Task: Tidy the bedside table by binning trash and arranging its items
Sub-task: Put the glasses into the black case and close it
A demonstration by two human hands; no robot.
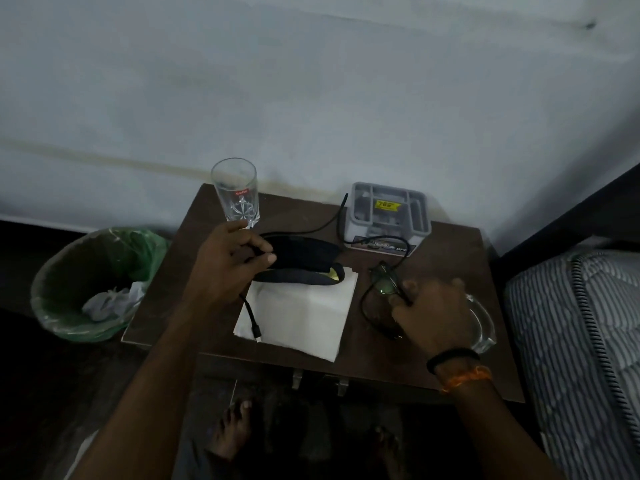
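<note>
Dim room, view down onto a dark wooden bedside table [433, 358] set against a pale wall. Left hand [228, 261] reaches over the table's middle, fingers curled around the near end of an open black glasses case [301, 258] with a yellow lining showing at its right tip; the case lies partly on a white napkin [304, 313]. Right hand [433, 310] pinches a pair of dark-framed glasses [384, 282] by one arm, lenses pointing toward the case, just right of the napkin. A black cable [252, 317] runs from the back of the table, under the left hand, and ends with its plug lying on the napkin's left edge; another loop of it curls around the glasses. An empty clear drinking glass [237, 192] stands upright at the back left corner, just beyond the left hand. A grey plastic organiser [389, 214] with a yellow price sticker sits at the back right. A clear glass dish [483, 323] is partly hidden behind the right wrist, at the table's right edge. On the floor left of the table, a bin [86, 285] with a green liner holds crumpled white paper. A striped mattress [581, 341] lies to the right. Bare feet show below the table.
</note>
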